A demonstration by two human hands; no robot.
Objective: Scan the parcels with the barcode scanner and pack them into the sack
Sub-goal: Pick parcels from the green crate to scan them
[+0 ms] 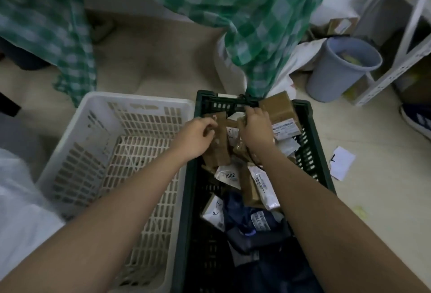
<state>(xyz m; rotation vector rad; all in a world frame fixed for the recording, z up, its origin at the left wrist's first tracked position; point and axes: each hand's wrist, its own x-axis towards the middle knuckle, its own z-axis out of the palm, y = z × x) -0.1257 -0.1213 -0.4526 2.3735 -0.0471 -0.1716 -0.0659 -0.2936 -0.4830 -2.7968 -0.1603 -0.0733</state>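
Note:
A dark green crate [305, 115] holds several parcels: brown cardboard boxes, white mailers and dark blue bags. My left hand [194, 137] is closed on a brown parcel [219, 152] near the crate's far left. My right hand [255, 129] grips another brown taped parcel [240, 150] beside it. A larger brown box [278, 106] with a white label leans on the crate's far right corner. A white sack [21, 211] lies at the left edge. I see no barcode scanner.
A white slotted basket [140, 106] stands left of the crate. A green checked cloth [245, 13] hangs behind. At the right are a grey bin [338, 71], a white shelf frame [410, 36], a paper slip [341, 162] and a shoe [417, 118].

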